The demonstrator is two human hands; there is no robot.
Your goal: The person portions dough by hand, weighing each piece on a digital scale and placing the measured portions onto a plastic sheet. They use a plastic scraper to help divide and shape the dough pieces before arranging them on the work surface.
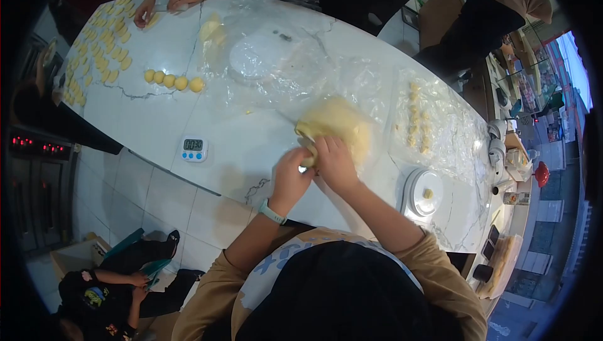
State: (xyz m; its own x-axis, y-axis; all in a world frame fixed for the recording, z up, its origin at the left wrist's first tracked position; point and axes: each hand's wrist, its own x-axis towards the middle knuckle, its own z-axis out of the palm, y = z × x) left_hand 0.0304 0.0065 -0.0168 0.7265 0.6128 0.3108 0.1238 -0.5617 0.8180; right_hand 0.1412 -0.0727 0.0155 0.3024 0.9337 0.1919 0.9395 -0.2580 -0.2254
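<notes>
A large mass of yellow dough (342, 121) lies under clear plastic on the white marble table (251, 134). At its near left edge, my left hand (294, 174), with a pale watch on the wrist, has its fingers closed around a piece of dough (308, 152). My right hand (335, 160) is beside it, its fingers bent over the same edge of the dough and the plastic. The fingertips of both hands nearly meet. To the right stands a round white scale (423, 193) with a small dough lump (428, 194) on it.
Left of my hands is a white timer (193, 149). Farther back are a row of dough balls (169, 81), many flat dough pieces (103, 46) and crumpled plastic sheets (270, 52). Small lumps (414, 118) lie under plastic at right. A co-worker's hands (166, 5) work at the far edge.
</notes>
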